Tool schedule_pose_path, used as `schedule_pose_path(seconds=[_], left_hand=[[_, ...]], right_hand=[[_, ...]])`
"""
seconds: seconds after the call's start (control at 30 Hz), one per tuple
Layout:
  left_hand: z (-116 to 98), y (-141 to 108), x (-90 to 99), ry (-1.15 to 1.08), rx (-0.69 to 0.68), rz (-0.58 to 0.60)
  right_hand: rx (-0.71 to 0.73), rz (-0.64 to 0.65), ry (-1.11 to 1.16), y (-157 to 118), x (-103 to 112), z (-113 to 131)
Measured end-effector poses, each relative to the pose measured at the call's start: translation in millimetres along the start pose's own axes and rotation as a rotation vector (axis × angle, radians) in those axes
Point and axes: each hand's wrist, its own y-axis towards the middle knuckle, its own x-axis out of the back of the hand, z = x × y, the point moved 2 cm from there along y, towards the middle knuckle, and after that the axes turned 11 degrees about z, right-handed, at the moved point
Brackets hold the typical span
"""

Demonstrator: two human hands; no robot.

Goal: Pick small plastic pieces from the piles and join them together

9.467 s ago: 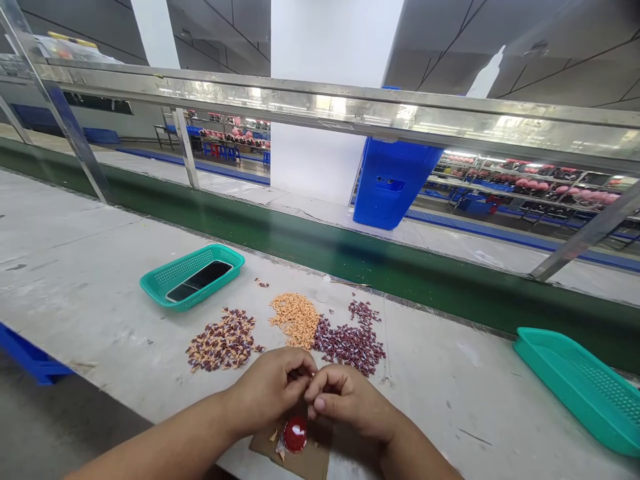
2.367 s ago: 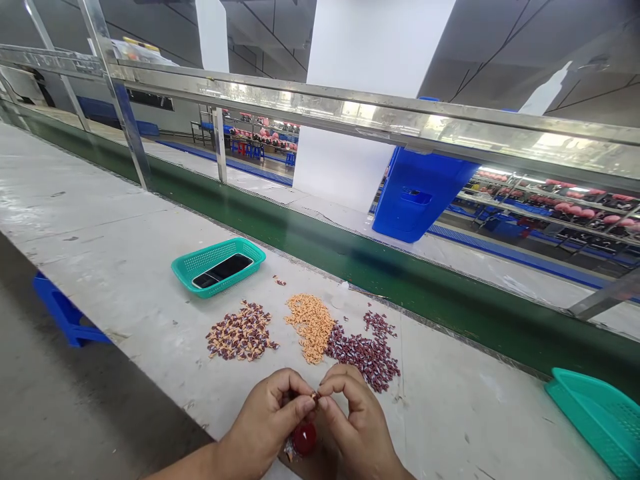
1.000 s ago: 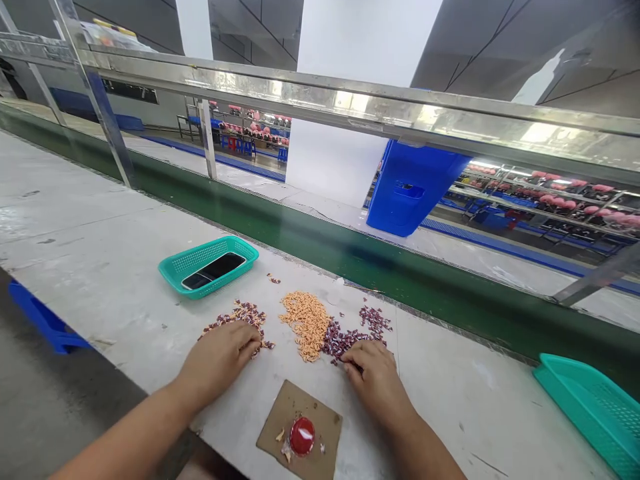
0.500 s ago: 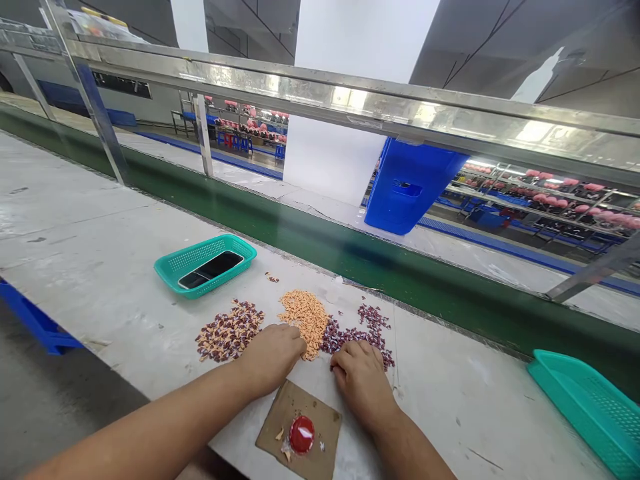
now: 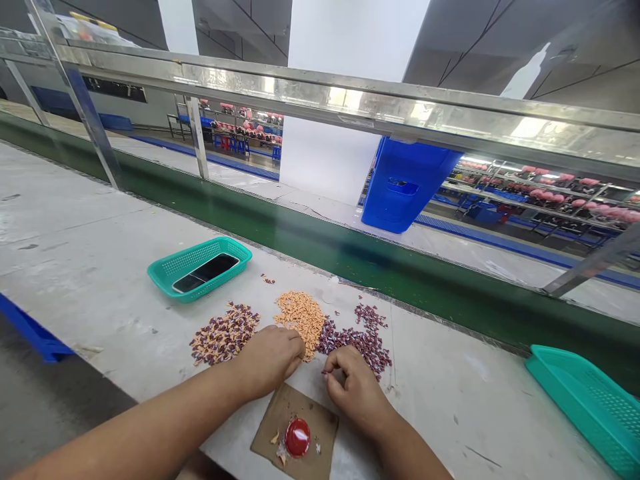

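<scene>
Head camera looks forward and down along a pale, scuffed work counter (image 5: 100, 267), with both bare forearms reaching in from the bottom edge. The left hand (image 5: 267, 360) lies palm down with its fingers loosely curled, its fingertips touching the lower edge of a heap of small peach-orange seeds (image 5: 299, 320) and its side just beside a heap of mixed maroon and orange seeds (image 5: 225, 335). The right hand (image 5: 355, 393) is bunched, thumb and forefinger close together, with its fingertips (image 5: 327, 371) at the lower left edge of a heap of maroon-and-white speckled beans (image 5: 353, 343). Whether either hand has hold of anything cannot be told. Just below the hands, a square of brown cardboard (image 5: 267, 433) lies on the counter, carrying a glossy red domed piece (image 5: 298, 437) and a few pale flecks (image 5: 275, 438). Farther left sits a teal perforated plastic basket (image 5: 200, 250) holding a black smartphone (image 5: 206, 273), and a second teal basket (image 5: 550, 367) sits at the right edge. Beyond the counter run a green belt strip (image 5: 350, 267) and a stainless steel rail (image 5: 350, 100), with a blue plastic crate (image 5: 405, 190) behind them.
</scene>
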Motion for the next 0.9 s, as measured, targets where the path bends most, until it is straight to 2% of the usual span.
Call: schedule_pose_path(seconds=[0.13,0.23,0.4,0.53,0.73,0.9], left_hand=[[-13.6,-11.2,1.5,-0.088,-0.023,0.006],[-21.8,-17.1,-3.8,-0.331,-0.057,-0.046],[-26.8,-25.5,-14.4,-0.786,0.002,-0.253],[-29.8,-31.6,-21.7,-1.056,0.079,-0.310],[-36.3,-35.2,-30.2,-1.651,-0.001,-0.202],[-38.6,-38.9,-30.2,-1.802,0.107,-0.088]], right_hand=[[0.078,0.084,0.454,-3.6,-0.8,11.6],[0.126,0.119,0.746,-7.4,0.4,17.6],[0.165,0.144,0.877,-12.0,1.1,22.1],[0.200,0.142,0.901,-14.0,-0.6,23.6],[0.231,0.152,1.025,-14.5,-3.8,25.0],[0.197,0.201,1.089,-15.5,-7.1,25.6]])
